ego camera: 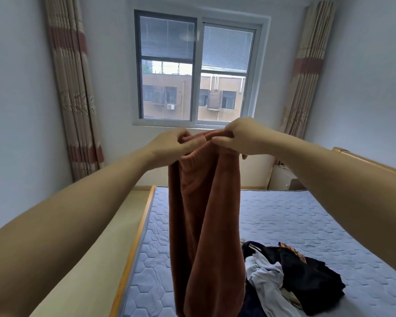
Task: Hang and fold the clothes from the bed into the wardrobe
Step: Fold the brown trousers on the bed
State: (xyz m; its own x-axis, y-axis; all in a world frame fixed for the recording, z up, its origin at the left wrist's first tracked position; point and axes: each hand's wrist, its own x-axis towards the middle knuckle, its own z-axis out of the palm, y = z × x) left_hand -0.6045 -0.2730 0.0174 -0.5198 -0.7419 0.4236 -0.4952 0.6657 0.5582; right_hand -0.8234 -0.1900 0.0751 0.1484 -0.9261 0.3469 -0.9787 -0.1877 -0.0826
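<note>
A rust-brown fleece garment (pixel 204 220) hangs full length in front of me, above the bed. My left hand (pixel 169 145) grips its top edge on the left, fingers curled into the fabric. My right hand (pixel 240 138) pinches the same edge on the right, close beside the left. The two hands nearly touch at the elastic band. Under the garment, a heap of clothes (pixel 295 277) in black, white and pale blue lies on the mattress (pixel 306 220). The garment's lower end runs out of the bottom of the view. No wardrobe is in view.
The bed has a blue quilted mattress and a wooden frame (pixel 133 248) on the left, with a wooden headboard (pixel 364 161) at the right. A window (pixel 197 69) fills the far wall between two striped curtains (pixel 73 92). A small cabinet (pixel 284 179) stands in the far right corner.
</note>
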